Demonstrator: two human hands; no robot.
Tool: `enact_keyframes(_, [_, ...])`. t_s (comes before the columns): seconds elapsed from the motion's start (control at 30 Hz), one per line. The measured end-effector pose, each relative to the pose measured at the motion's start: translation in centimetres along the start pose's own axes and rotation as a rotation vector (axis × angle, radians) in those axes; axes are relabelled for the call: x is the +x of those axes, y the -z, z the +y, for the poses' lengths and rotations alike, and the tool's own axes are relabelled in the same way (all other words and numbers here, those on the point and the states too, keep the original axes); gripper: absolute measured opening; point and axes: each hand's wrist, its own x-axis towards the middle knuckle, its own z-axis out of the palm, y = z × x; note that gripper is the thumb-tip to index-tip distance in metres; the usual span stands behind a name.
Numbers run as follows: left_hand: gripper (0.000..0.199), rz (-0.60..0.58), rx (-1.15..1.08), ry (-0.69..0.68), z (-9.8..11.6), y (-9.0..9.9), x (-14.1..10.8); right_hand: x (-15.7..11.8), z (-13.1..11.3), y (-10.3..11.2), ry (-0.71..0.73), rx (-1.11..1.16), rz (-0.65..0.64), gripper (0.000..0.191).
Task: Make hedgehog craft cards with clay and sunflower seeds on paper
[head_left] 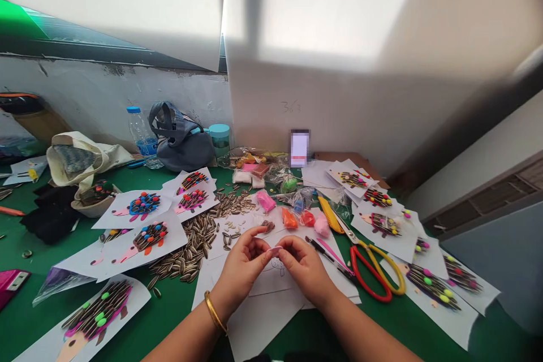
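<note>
"Where's the pink modelling clay (275, 250)?"

"Pinched firmly between the fingers (259, 242) of the left hand (242, 267) and right hand (306, 269), just above the pencil-sketched paper (271, 285), seemingly to keep the drawing in view."
</note>
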Motion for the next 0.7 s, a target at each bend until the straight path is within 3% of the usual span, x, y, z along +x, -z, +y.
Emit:
enact_keyframes(0.17, [0.053,0.015,0.009,0.002,-0.21,0.15,-0.02,0.03,-0.32,-0.33,-0.021,-0.017,0.021,0.024])
enact_keyframes(0.37, [0.029,-0.012,0.183,-0.031,-0.23,0.35,-0.03,0.07,-0.54,-0.47,-0.053,0.040,0.041,0.026])
enact_keyframes(0.53, [0.028,-0.023,0.263,-0.044,0.16,0.47,-0.04,-0.05,-0.42,-0.30,-0.012,-0.070,0.009,0.020])
enact_keyframes(0.7, [0.029,-0.048,0.175,-0.020,-0.25,0.49,0.00,0.00,-0.56,-0.21,-0.005,-0.049,0.076,0.029])
